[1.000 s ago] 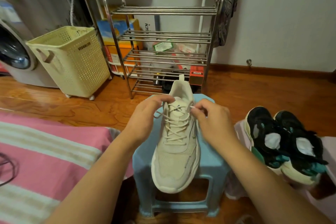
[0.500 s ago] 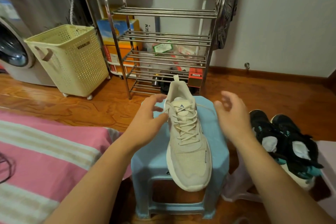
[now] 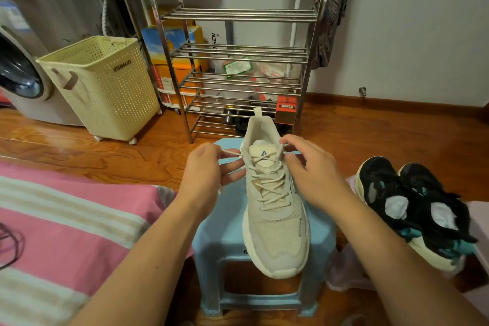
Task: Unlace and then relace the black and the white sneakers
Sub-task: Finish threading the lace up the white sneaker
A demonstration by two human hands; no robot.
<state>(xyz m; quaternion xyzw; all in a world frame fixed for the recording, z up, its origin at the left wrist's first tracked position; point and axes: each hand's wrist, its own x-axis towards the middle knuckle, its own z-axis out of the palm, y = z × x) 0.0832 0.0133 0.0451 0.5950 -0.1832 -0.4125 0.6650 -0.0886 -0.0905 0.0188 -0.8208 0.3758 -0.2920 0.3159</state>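
while left fingers (image 3: 225,164) pinch the lace (image 3: 232,152), right fingers (image 3: 288,147) grip the white sneaker (image 3: 275,219) collar.

1. Blue plastic stool (image 3: 219,241): stands on the wooden floor (image 3: 370,140). The white sneaker (image 3: 275,222) lies on its seat, toe overhanging the near edge.
2. Pale pink surface (image 3: 479,217), at right: carries the pair of black sneakers (image 3: 412,209), side by side.
3. Wooden floor: carries the metal shoe rack (image 3: 238,61), the cream laundry basket (image 3: 105,87) and the washing machine (image 3: 23,82).
4. Pink striped bedding (image 3: 66,219): a dark cord (image 3: 10,243) lies at its left edge.
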